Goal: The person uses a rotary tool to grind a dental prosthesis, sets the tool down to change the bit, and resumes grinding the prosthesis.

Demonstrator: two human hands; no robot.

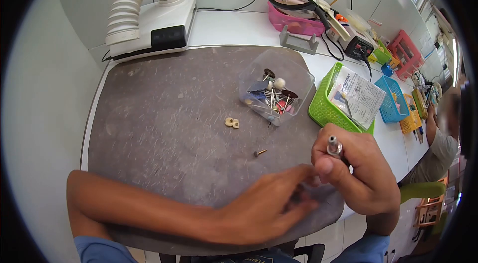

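My right hand (361, 168) is closed around a metal rotary handpiece (334, 146), its nose pointing up past my thumb. Close beside it, my left hand (271, 206) has its fingers apart, slightly blurred, with the fingertips near the right hand's thumb; no object shows in it. On the grey mat, a small mounted grinding bit (260, 153) lies on its side in front of my hands. Farther back sit small cream-coloured dental crowns (232, 122). A clear plastic box (246, 81) holds several polishing bits, brushes and dark discs.
A green basket (321, 96) with a printed packet stands right of the box. Behind are a white machine with a ribbed hose (144, 4), a grey stand (298, 43), a pink basket (308, 26) and a control unit (359, 46). At far right sits another person (440, 148).
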